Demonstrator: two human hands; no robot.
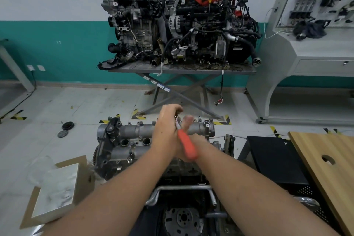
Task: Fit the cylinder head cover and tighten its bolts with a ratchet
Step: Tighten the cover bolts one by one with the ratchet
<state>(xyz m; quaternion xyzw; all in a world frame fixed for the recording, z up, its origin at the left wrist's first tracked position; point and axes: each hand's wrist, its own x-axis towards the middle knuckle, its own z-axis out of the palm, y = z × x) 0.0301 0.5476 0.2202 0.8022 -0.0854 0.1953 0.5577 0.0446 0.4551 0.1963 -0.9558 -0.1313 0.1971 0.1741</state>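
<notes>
The grey aluminium cylinder head cover (pixel 134 136) sits on top of the engine in front of me. A ratchet with an orange handle (pixel 186 144) stands at the cover's far middle edge. My left hand (pixel 166 126) curls over the ratchet's head there. My right hand (pixel 188 140) is blurred by motion around the orange handle, and its fingers appear to wrap it. The bolt under the ratchet head is hidden by my hands.
A cardboard box with white packing (pixel 55 189) lies on the floor at the left. A wooden board (pixel 329 168) and a black crate (pixel 275 161) stand at the right. Two engines on a steel table (pixel 182 68) stand against the far wall. A pulley (pixel 67 126) lies on the floor.
</notes>
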